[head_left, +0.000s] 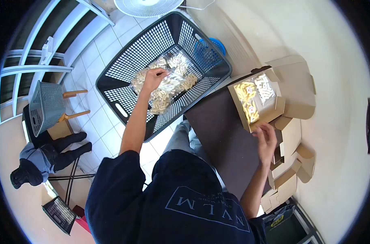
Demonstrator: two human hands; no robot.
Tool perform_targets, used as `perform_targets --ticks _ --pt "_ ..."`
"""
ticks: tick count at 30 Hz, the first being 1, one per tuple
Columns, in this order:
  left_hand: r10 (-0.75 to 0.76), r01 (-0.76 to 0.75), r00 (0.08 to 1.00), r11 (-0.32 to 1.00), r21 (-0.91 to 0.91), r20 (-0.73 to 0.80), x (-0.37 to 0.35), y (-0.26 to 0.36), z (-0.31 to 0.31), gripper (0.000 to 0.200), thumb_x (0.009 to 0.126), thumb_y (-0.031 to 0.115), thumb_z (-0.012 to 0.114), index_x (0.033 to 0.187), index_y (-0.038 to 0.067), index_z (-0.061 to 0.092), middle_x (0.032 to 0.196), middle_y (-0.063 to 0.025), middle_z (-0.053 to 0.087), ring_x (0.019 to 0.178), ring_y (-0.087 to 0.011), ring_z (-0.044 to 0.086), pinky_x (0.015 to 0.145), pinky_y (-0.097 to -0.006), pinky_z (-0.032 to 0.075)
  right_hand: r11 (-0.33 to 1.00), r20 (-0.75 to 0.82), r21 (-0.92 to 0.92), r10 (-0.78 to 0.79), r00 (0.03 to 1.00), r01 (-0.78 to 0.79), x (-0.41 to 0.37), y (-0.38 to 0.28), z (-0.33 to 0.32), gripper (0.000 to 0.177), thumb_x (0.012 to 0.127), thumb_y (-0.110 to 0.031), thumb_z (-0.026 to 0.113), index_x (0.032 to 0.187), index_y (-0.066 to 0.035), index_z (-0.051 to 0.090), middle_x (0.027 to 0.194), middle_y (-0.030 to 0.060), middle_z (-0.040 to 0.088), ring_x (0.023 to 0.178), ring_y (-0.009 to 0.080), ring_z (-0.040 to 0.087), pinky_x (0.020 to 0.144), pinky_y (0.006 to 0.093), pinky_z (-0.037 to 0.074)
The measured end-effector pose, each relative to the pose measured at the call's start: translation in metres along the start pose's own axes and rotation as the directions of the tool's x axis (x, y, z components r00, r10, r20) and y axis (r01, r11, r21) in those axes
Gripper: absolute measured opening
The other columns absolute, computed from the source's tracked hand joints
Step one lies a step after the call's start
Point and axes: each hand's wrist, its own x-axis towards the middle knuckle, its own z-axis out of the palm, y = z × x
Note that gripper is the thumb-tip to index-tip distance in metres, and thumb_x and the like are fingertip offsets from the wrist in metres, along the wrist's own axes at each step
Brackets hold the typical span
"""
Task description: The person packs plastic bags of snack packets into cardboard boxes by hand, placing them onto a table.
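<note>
My left hand [154, 79] is over the large dark basket [142, 54], its fingers pinched on a clear plastic bag [168, 82] of pale pieces. More such bags lie beneath it in the basket. My right hand [266, 140] is at the near edge of an open cardboard box [242, 116], fingers curled and slightly blurred; whether they grip the box edge is unclear. Inside the box are yellow packets [246, 92] with red and white labels on the left, and a clear bag of white pieces [265, 88] on the right.
The box stands on a dark table [217, 122]. More open cardboard boxes [288, 173] are at the right. A blue basket [217, 45] and a white fan [146, 6] stand beyond the large basket. Another person [42, 158] is at the far left, near a grey crate [48, 106].
</note>
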Motion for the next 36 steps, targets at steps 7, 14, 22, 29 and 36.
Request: perform_targets --ticks 7,14,22,29,36 --pt "0.120 -0.119 0.993 0.908 -0.402 -0.024 -0.049 0.196 0.029 0.014 0.089 0.011 0.064 0.088 -0.002 0.069 0.071 -0.0030 0.066 0.065 -0.0052 0.056 0.058 -0.0208 0.043 0.959 0.047 0.191 -0.220 0.974 0.208 -0.003 -0.046 0.076 0.049 0.079 -0.011 0.076 0.121 0.000 0.051 0.109 0.0132 0.063 0.102 0.0191 0.061 0.090 0.0338 0.049" --pt "0.228 -0.192 0.971 0.919 -0.343 0.067 -0.139 0.293 0.089 0.009 0.088 0.004 0.059 0.083 -0.003 0.062 0.067 -0.0039 0.059 0.062 -0.0068 0.053 0.057 -0.0234 0.042 0.980 0.028 0.086 -0.184 0.982 0.181 -0.042 -0.056 0.040 0.024 0.079 -0.017 0.076 0.090 0.002 0.067 0.073 0.0048 0.065 0.067 0.0089 0.060 0.061 0.0248 0.047" --pt "0.271 -0.185 0.936 0.922 -0.340 0.226 -0.217 0.305 0.137 0.015 0.091 0.007 0.056 0.080 -0.002 0.062 0.063 -0.0006 0.057 0.060 -0.0044 0.050 0.054 -0.0225 0.039 0.984 0.269 0.097 -0.172 0.948 0.151 -0.102 -0.028 -0.020 0.021 0.085 -0.017 0.067 0.076 0.001 0.067 0.063 0.0054 0.065 0.059 0.0066 0.056 0.054 0.0256 0.044" --pt "0.182 -0.102 0.962 0.932 -0.347 0.206 -0.249 0.308 0.160 0.019 0.090 0.011 0.061 0.076 -0.002 0.061 0.056 -0.0011 0.054 0.054 -0.0036 0.046 0.048 -0.0241 0.035 0.980 0.280 0.188 -0.124 0.952 0.072 -0.135 0.016 -0.040 0.016 0.084 -0.012 0.063 0.078 0.002 0.068 0.062 0.0060 0.064 0.058 0.0085 0.057 0.054 0.0258 0.043" --pt "0.148 -0.169 0.985 0.927 -0.335 -0.087 -0.227 0.276 0.162 0.020 0.095 0.017 0.056 0.080 0.004 0.060 0.062 0.0035 0.052 0.056 -0.0017 0.042 0.050 -0.0208 0.032 0.961 0.263 0.271 -0.129 0.956 0.055 -0.164 0.032 -0.068 0.020 0.086 -0.012 0.062 0.071 0.001 0.065 0.058 0.0034 0.060 0.057 0.0085 0.056 0.053 0.0243 0.041"
